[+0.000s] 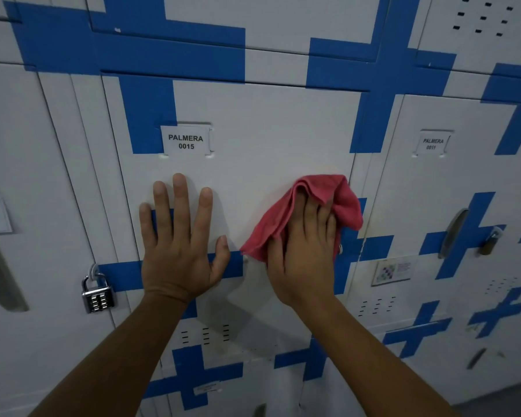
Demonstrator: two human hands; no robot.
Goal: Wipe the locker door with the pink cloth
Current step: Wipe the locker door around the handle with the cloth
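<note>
Head view, looking at a bank of white lockers marked with blue cross-shaped stripes. Centre locker door carries a name tag reading "PALMERA 0015" near its upper left. Left hand lies flat against this door, palm on the surface, fingers spread and pointing up, grip apart and holding nothing; its heel covers part of a horizontal blue stripe. Right hand presses the pink cloth against the same door, toward the door's right edge, fingers extended upward over the fabric; the grip is not curled, the cloth is pinned between palm and door rather than clenched. Cloth is bunched and folded, spreading above and to the left of the fingers, its upper corner close to the door's right seam. The two hands are near each other but apart, a strip of bare door between them. Combination padlock hangs at the left edge of the centre door, beside the left wrist. Neighbouring locker to the right bears a second tag reading "PALMERA 0011", a recessed handle, a brass-coloured padlock, and a small sticker lower down. Vent slots sit low on the centre door between the forearms.
</note>
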